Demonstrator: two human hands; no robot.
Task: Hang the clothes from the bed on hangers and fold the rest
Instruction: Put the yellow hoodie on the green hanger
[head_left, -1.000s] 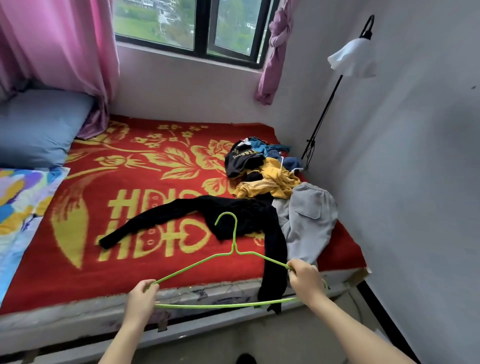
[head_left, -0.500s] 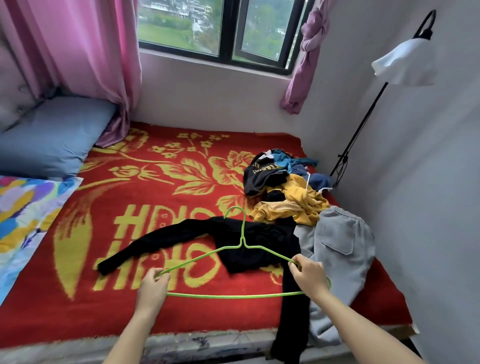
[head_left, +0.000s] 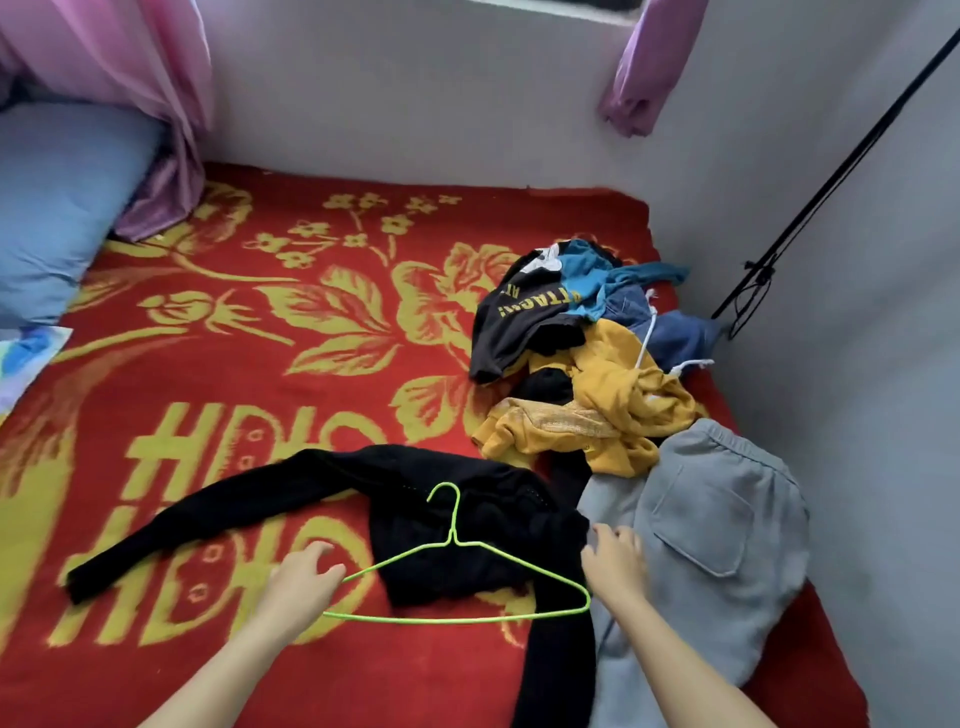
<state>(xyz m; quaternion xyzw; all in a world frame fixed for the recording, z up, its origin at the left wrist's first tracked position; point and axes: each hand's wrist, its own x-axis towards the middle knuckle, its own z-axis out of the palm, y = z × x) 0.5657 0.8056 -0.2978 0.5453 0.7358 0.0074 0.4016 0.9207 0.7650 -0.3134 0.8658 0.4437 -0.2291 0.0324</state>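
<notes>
A green wire hanger (head_left: 457, 551) lies flat on a black long-sleeved top (head_left: 467, 525) spread across the red and yellow blanket (head_left: 249, 364). My left hand (head_left: 304, 579) covers the hanger's left corner, its fingers curled round it. Off the hanger, my right hand (head_left: 615, 566) has its fingers spread at the top's right edge, beside grey trousers (head_left: 711, 545). Behind them is a heap with a mustard garment (head_left: 618, 405), a dark printed shirt (head_left: 524, 317) and blue clothes (head_left: 628, 291).
A blue pillow (head_left: 57, 208) and a pink curtain (head_left: 150, 104) sit at the far left. The wall runs close along the bed's right side, with a black lamp stand (head_left: 810, 208) leaning against it. A patterned sheet (head_left: 26, 358) shows at the left edge.
The hanger has come down from in front of the bed edge onto the black top. My right hand has let go of its right end. The view has tilted down towards the bed.
</notes>
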